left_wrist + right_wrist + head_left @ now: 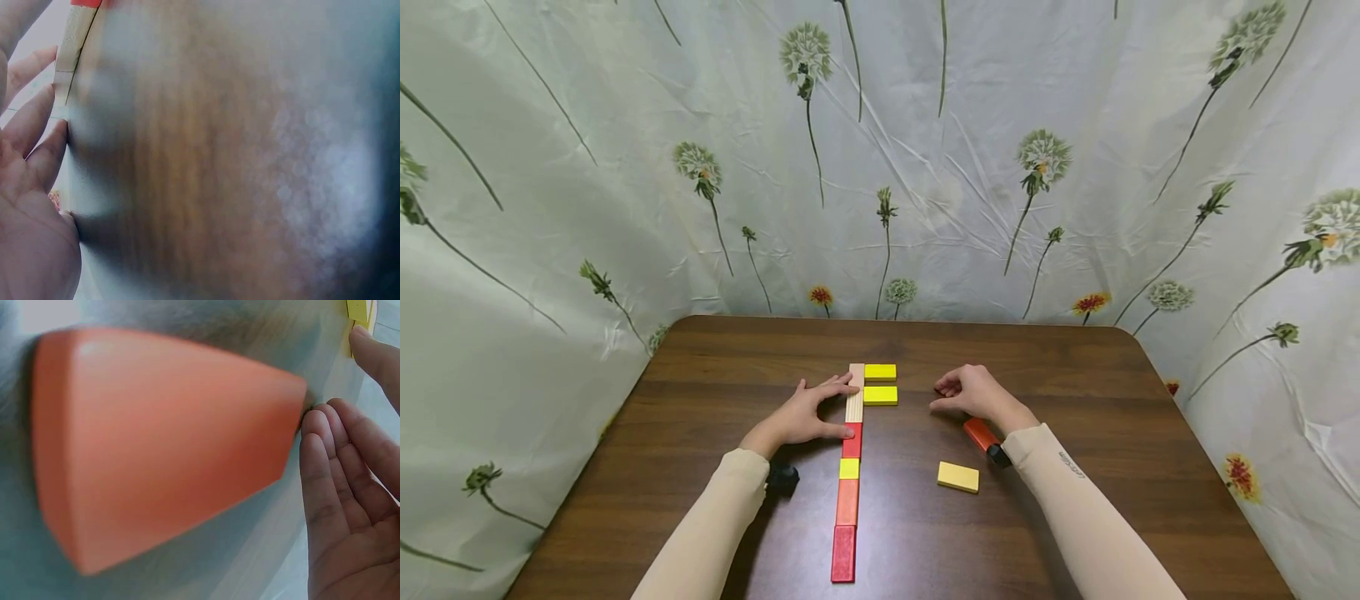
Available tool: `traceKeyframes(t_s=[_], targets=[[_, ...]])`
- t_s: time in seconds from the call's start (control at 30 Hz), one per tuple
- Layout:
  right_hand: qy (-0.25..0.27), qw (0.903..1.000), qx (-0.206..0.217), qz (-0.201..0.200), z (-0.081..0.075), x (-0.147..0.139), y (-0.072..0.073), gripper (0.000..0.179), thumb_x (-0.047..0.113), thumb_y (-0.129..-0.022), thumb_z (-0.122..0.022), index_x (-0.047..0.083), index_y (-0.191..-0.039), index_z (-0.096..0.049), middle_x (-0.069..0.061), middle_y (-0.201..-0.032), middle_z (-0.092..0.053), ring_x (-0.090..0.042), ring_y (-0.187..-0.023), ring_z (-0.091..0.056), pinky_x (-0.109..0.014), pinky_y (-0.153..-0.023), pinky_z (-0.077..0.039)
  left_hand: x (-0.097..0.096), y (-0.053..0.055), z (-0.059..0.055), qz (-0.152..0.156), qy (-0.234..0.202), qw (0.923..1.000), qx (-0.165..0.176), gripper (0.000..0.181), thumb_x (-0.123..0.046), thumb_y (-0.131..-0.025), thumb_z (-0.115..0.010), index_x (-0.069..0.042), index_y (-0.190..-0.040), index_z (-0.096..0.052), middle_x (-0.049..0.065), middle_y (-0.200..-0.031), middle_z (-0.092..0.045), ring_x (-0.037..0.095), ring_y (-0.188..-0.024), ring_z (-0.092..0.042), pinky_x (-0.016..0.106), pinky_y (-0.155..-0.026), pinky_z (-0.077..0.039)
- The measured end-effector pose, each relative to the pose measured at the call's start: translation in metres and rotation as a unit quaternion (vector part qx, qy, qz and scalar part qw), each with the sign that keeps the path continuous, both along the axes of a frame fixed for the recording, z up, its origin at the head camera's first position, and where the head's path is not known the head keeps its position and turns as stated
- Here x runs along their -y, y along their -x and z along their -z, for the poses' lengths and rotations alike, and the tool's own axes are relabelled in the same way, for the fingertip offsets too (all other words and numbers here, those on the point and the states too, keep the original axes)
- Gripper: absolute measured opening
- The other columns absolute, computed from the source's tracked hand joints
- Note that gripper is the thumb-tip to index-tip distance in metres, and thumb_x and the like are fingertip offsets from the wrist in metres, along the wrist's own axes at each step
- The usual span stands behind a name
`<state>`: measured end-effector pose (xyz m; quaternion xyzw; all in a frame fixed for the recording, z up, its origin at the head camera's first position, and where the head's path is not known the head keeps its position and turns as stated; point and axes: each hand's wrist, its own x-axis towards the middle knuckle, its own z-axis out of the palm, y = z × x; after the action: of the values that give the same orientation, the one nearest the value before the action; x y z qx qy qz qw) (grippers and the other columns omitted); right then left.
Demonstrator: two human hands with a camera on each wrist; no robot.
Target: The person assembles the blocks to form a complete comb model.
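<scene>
A column of blocks runs toward the front edge: a plain wood block [854,408], a red block [853,446], a small yellow block [849,468], an orange block [847,500] and a dark red block [844,553]. Two yellow blocks [880,396] point rightward from the plain wood one. My left hand [805,414] spreads along the column, fingertips at the wood block and thumb at the red block. Bent loosely, with nothing in its fingers, my right hand [976,393] is right of the yellow pair. An orange-red block [169,444] lies below that hand, near its wrist.
A pale yellow block [958,477] lies alone on the brown table [700,500], right of the column. Behind the table hangs a flowered curtain [925,167]. Dark wrist cameras sit under both sleeves, the right one [998,456] close to the orange-red block.
</scene>
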<state>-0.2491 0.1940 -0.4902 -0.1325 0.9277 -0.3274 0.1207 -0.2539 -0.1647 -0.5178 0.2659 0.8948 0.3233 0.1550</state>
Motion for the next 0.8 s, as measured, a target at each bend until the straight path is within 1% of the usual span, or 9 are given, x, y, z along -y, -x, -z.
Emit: traceKeyframes(t_s=[0.2, 0.53, 0.67, 0.8], targets=[[-0.005, 0.9999, 0.008, 0.008, -0.002, -0.009, -0.006, 0.038, 0.03, -0.089, -0.09, 0.005, -0.115, -0.082, -0.005, -0.108, -0.082, -0.013, -0.096, -0.072, -0.038, -0.092, -0.064, 0.0, 0.0, 0.001, -0.001, 0.002, 1.0, -0.001, 0.079, -0.052, -0.086, -0.088, -0.029, -0.155, -0.058, 0.0, -0.177, -0.034, 0.032, -0.167, -0.025, 0.076, -0.13, 0.003], [-0.006, 0.9999, -0.002, 0.008, 0.0, -0.021, -0.014, 0.037, 0.031, -0.088, -0.09, 0.004, -0.113, -0.082, -0.004, -0.103, -0.082, -0.011, -0.092, -0.073, -0.033, -0.087, -0.063, 0.0, 0.001, 0.003, -0.001, -0.002, 1.0, -0.001, 0.077, -0.052, -0.086, -0.088, -0.029, -0.153, -0.059, -0.001, -0.176, -0.034, 0.031, -0.167, -0.025, 0.076, -0.129, 0.004], [-0.003, 1.0, 0.0, 0.009, 0.0, -0.027, -0.018, 0.04, 0.032, -0.088, -0.09, 0.003, -0.114, -0.082, -0.005, -0.104, -0.082, -0.012, -0.092, -0.073, -0.033, -0.087, -0.063, 0.001, 0.001, 0.003, -0.002, -0.003, 1.0, -0.002, 0.077, -0.052, -0.085, -0.089, -0.029, -0.153, -0.059, -0.001, -0.176, -0.034, 0.031, -0.167, -0.025, 0.076, -0.13, 0.004], [-0.002, 0.9998, 0.003, 0.019, 0.001, -0.035, -0.024, 0.041, 0.033, -0.088, -0.09, 0.003, -0.114, -0.081, -0.005, -0.104, -0.081, -0.012, -0.093, -0.071, -0.035, -0.087, -0.063, 0.001, 0.002, 0.004, -0.001, -0.006, 1.0, -0.003, 0.078, -0.052, -0.085, -0.089, -0.029, -0.154, -0.059, -0.001, -0.176, -0.035, 0.032, -0.167, -0.025, 0.077, -0.129, 0.004]])
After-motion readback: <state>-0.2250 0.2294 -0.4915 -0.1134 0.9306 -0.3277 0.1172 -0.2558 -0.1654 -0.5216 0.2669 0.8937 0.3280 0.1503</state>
